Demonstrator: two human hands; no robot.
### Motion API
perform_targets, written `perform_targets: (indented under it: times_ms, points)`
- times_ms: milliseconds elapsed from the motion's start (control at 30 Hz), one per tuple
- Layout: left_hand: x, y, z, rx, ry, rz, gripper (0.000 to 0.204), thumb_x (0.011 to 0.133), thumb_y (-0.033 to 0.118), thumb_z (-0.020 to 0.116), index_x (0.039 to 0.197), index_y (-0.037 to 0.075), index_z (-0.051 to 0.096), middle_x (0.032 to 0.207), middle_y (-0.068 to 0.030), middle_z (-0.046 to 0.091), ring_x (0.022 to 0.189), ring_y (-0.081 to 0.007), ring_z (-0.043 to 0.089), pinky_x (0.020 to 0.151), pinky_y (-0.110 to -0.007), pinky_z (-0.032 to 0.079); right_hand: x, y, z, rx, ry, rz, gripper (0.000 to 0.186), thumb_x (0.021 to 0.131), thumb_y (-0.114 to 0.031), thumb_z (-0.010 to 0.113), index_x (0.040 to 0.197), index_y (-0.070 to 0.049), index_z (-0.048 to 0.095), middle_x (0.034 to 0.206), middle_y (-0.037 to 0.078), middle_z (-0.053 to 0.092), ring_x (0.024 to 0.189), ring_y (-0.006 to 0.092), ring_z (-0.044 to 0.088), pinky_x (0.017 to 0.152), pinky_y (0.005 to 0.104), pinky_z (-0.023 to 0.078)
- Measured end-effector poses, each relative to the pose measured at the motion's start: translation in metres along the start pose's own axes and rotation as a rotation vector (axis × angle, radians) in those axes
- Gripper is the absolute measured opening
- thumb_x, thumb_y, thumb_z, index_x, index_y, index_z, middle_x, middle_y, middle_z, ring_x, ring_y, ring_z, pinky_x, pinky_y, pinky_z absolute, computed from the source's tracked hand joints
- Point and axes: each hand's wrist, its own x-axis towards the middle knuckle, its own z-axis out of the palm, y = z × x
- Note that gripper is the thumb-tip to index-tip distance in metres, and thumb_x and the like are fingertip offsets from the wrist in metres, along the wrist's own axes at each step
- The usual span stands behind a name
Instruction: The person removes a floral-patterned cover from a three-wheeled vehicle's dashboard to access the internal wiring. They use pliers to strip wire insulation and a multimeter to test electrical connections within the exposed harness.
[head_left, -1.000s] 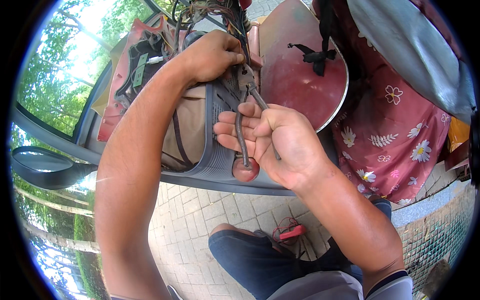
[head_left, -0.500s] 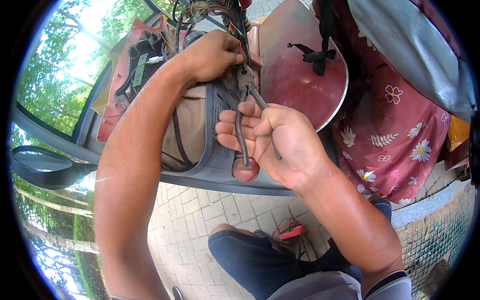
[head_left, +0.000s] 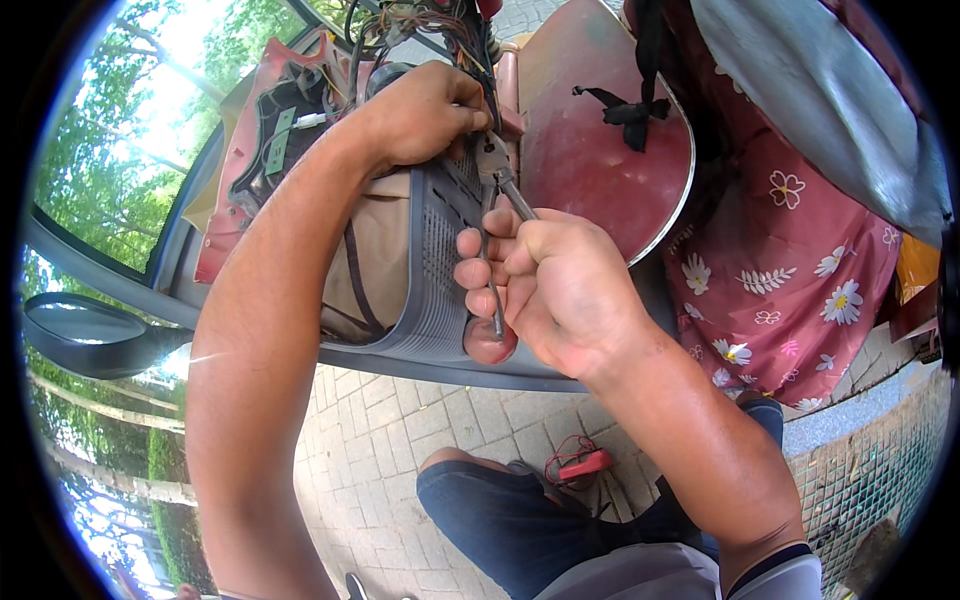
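Observation:
My right hand (head_left: 565, 285) is wrapped round the handles of a pair of metal pliers (head_left: 491, 162), fingers curled over the nearer handle. Its jaws point away from me, right by the fingertips of my left hand (head_left: 425, 115). The left fingers and thumb are pinched together; something thin like a wire seems to be between them, too small to make out. Just beyond that hand a tangle of wires (head_left: 455, 35) hangs from the front of the vehicle. A round red lens (head_left: 489, 340) sits below the plier handles.
An opened reddish panel with wiring (head_left: 270, 165) lies left of my left arm, a side mirror (head_left: 90, 330) farther left. On the right are a dull red panel (head_left: 600, 130) and flowered cloth (head_left: 760, 260). A red meter-like device (head_left: 582, 466) rests on the paving (head_left: 370, 440).
My right fingers have curled in and drawn the plier handles closer together. The left hand has stayed almost where it was.

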Motion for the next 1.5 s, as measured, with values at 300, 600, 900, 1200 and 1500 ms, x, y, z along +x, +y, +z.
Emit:
perform_targets:
  times_ms: [300,600,900,1200,1500]
  points:
    - [0.005,-0.004,0.005,0.053,0.056,0.039,0.020,0.098,0.014,0.062,0.098,-0.005,0.068,0.077,-0.0053,0.065,0.064,-0.0119,0.060,0.062,-0.030,0.050,0.000,0.013,0.005,-0.164,0.103,0.041,0.022,0.085,0.005,0.043,0.104,-0.006,0.044,0.092,0.012,0.052,0.064,0.0214,0.051,0.048,0.0376,0.039]
    - [0.002,0.001,0.002,0.002,0.019,-0.026,0.020,0.097,0.014,0.062,0.099,-0.005,0.069,0.079,-0.0057,0.066,0.065,-0.0128,0.063,0.061,-0.031,0.051,-0.010,0.012,0.006,-0.073,0.074,-0.016,0.029,0.088,0.002,0.043,0.116,0.000,0.050,0.105,0.018,0.063,0.092,0.0275,0.070,0.063,0.0356,0.049]
    - [0.001,-0.002,0.001,-0.005,0.016,0.007,0.019,0.094,0.013,0.063,0.094,-0.005,0.068,0.076,-0.0071,0.066,0.063,-0.0153,0.065,0.061,-0.032,0.051,-0.003,0.007,-0.003,-0.064,-0.033,-0.010,0.034,0.084,0.000,0.042,0.116,-0.004,0.051,0.103,0.016,0.066,0.092,0.0262,0.071,0.050,0.0336,0.038]
    - [0.000,-0.001,0.002,-0.016,0.024,0.035,0.020,0.091,0.012,0.065,0.092,-0.007,0.069,0.075,-0.0095,0.067,0.062,-0.0173,0.067,0.061,-0.033,0.052,0.000,0.007,-0.005,-0.037,-0.063,-0.047,0.035,0.082,0.001,0.042,0.115,-0.004,0.051,0.102,0.015,0.065,0.089,0.0258,0.070,0.048,0.0333,0.039]
    - [0.001,-0.001,0.000,0.047,-0.028,0.000,0.019,0.101,0.017,0.061,0.095,0.000,0.067,0.076,-0.0020,0.064,0.069,-0.0103,0.062,0.065,-0.029,0.050,0.000,0.008,-0.002,-0.033,-0.048,-0.062,0.035,0.081,0.001,0.043,0.115,-0.004,0.051,0.100,0.014,0.065,0.087,0.0244,0.069,0.048,0.0327,0.039]
